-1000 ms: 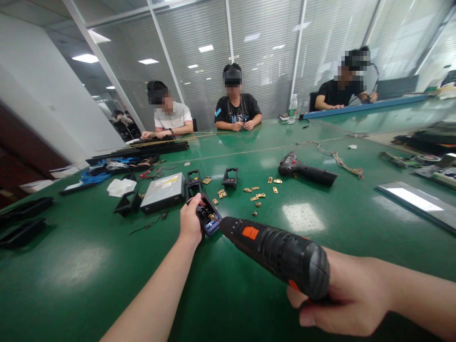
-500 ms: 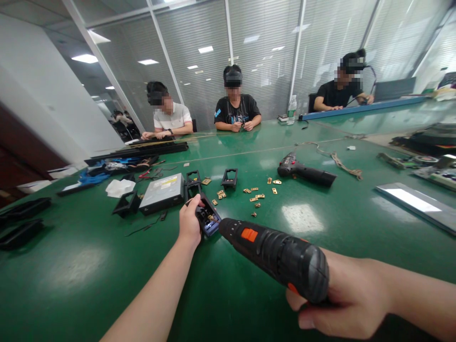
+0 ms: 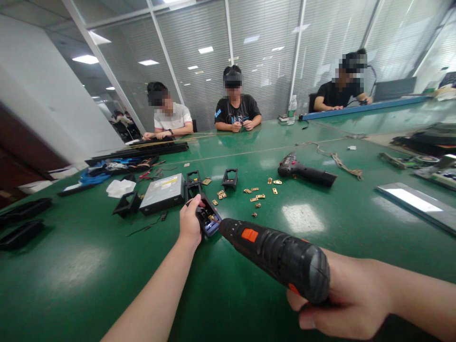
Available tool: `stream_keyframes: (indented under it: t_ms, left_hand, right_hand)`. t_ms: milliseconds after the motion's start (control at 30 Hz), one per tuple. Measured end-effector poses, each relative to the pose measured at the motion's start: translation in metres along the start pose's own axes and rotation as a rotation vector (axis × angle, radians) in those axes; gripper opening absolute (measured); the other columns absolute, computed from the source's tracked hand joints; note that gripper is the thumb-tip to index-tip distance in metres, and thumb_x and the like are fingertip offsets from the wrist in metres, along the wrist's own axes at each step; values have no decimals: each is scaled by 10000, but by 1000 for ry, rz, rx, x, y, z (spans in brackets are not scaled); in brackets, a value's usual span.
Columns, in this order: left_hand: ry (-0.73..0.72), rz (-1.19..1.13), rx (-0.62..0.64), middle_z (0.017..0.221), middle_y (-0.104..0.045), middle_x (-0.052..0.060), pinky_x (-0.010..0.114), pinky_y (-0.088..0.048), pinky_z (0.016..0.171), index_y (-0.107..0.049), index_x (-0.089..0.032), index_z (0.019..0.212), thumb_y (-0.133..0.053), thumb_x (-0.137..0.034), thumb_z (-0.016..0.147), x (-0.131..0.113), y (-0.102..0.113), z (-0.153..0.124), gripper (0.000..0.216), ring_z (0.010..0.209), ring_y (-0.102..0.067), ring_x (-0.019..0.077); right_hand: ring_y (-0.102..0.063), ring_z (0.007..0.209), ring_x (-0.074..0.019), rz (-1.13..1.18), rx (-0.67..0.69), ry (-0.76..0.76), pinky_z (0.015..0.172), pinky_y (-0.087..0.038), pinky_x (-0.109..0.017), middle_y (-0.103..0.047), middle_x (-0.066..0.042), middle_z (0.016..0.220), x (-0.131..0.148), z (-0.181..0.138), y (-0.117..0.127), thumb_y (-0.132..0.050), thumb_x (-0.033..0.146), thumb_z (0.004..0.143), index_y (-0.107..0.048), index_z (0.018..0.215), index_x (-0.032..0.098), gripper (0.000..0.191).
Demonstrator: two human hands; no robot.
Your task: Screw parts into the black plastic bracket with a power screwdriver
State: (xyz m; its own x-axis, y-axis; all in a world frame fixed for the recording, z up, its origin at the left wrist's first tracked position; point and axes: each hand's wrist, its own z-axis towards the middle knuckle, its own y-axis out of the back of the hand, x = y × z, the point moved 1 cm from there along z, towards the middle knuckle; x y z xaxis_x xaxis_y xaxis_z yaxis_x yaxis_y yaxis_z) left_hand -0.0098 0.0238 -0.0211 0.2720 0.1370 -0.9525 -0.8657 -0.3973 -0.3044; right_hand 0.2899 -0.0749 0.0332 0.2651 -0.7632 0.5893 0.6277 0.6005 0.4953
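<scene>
My left hand (image 3: 190,221) is closed around a black plastic housing (image 3: 213,230), tilted above the green table. Brass-coloured parts show inside its opening. My right hand (image 3: 351,294) grips a black cordless screwdriver (image 3: 274,254) with orange switches, its nose pointing left into the housing. The bit's tip reaches the brass parts inside; whether it sits in a screw is too small to tell. Just beyond the housing lie several small brass plates (image 3: 254,194) and a few brass screws (image 3: 258,205). A black frame (image 3: 230,178) stands behind them, and more frames stand behind my left hand.
A silver disc drive (image 3: 163,194) lies left of the housing, beside another black frame (image 3: 127,204). A second cordless screwdriver (image 3: 306,172) rests at the back right, near a cord (image 3: 345,166). A flat glossy panel (image 3: 420,204) lies right. Three people sit across the table.
Both hands, the housing and the screwdriver hold nearly the same position. The view has shifted very slightly.
</scene>
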Motion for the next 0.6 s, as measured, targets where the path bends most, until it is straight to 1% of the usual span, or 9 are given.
stream_keyframes:
  t_ms: [167,300,467,600]
  left_hand:
    - [0,-8,7,694,-742,71,387,-615,614,-605,-193,719,-854,-584,700,0,-1,0,464,638,-747,272]
    - [-1,-15,14,697,-743,72,378,-612,612,-605,-191,722,-856,-584,707,0,0,0,467,647,-751,272]
    - [3,-16,12,702,-746,70,391,-624,641,-611,-187,732,-858,-577,711,0,1,0,462,657,-754,271]
    - [12,-21,6,707,-745,71,399,-625,645,-607,-189,734,-862,-575,711,0,1,0,463,660,-758,280]
  right_hand:
    - [-521,736,-103,4,0,6,677,-423,-215,-598,10,778,0,0,0,-714,149,884,-616,853,165,103]
    - [-527,730,-108,-2,0,-5,692,-437,-223,-600,9,777,0,1,0,-702,180,903,-615,860,174,98]
    - [-526,727,-119,-4,17,-8,793,-484,-251,-583,15,776,0,0,0,-698,177,908,-600,860,188,109]
    - [-589,852,-172,-12,19,2,862,-500,-293,-570,-1,769,0,0,0,-679,183,917,-582,864,204,113]
